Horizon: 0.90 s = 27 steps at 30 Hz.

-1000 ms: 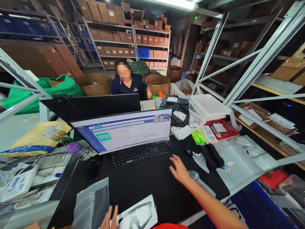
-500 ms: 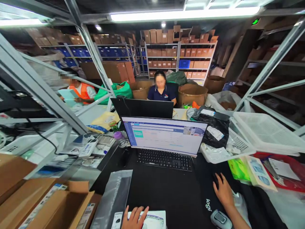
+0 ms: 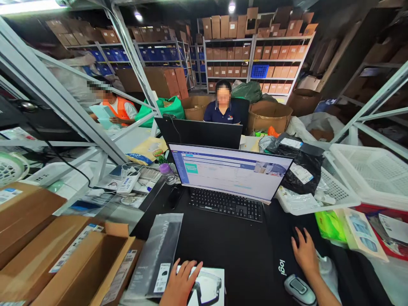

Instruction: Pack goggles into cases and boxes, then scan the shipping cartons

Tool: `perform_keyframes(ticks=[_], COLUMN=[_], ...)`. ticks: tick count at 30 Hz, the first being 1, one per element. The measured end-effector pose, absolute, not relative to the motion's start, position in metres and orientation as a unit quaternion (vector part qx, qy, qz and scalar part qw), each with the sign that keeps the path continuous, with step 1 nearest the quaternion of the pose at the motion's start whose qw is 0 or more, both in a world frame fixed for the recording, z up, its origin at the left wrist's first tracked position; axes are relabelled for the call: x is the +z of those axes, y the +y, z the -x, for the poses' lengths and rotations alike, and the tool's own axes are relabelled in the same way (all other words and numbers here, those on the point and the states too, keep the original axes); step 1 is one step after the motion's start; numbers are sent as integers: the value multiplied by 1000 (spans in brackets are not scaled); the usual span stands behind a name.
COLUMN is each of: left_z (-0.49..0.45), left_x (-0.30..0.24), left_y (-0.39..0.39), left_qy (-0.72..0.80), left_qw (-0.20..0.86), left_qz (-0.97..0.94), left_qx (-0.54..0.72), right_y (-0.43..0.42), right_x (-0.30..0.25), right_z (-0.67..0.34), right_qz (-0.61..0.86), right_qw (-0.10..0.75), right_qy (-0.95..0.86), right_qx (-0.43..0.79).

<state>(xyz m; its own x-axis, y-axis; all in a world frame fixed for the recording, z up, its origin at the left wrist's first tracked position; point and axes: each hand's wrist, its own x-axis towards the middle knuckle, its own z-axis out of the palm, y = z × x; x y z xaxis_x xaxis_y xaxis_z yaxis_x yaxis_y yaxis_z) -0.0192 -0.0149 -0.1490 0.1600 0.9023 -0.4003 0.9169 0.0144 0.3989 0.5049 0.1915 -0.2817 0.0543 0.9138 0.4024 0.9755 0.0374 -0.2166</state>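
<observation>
My left hand [image 3: 182,282] lies flat, fingers spread, on a white box [image 3: 208,287] with a dark goggle-like picture at the near edge of the desk. Under and beside its fingers is a clear plastic bag [image 3: 156,255] with a white label. At the right, my right hand [image 3: 305,253] is curved over a black computer mouse [image 3: 296,237], mostly hidden beneath the fingers, on a black mat marked "logi". A grey handheld device [image 3: 299,290], perhaps a scanner, rests close to my right wrist. Ahead stand a black keyboard [image 3: 226,205] and a lit monitor [image 3: 228,172].
Open cardboard boxes [image 3: 92,263] crowd the left. White baskets [image 3: 376,170] and black plastic parcels [image 3: 301,165] sit at the right. A purple-lidded bottle [image 3: 167,174] stands left of the monitor. One person [image 3: 223,108] sits opposite; another in an orange vest [image 3: 117,111] is further left.
The view has tipped downward and shifted slightly left, so more of the box under my left hand shows. Both hands stay on the same things.
</observation>
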Motion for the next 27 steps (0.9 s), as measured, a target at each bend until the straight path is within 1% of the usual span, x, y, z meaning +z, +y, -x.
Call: perform_keyframes(ticks=[3,9,19,27], left_z=[22,23,24,25], left_x=[-153,-151,-154,-155], left_y=[-19,-21,-22,-24], left_qy=[643,638,635,628], left_qw=[296,303,280,269], left_qz=[-706,-706,-719,-729], left_qx=[23,48,39,37], right_y=[192,190,186,187], right_x=[-282,-284,-280,-282], right_z=[-506,-507,-505,-507], right_qz=[685,678,685,680], right_qw=[227,218,201,211], right_qy=[-688,-696,-694,-697], right_qx=[-77,-92,-89,-91])
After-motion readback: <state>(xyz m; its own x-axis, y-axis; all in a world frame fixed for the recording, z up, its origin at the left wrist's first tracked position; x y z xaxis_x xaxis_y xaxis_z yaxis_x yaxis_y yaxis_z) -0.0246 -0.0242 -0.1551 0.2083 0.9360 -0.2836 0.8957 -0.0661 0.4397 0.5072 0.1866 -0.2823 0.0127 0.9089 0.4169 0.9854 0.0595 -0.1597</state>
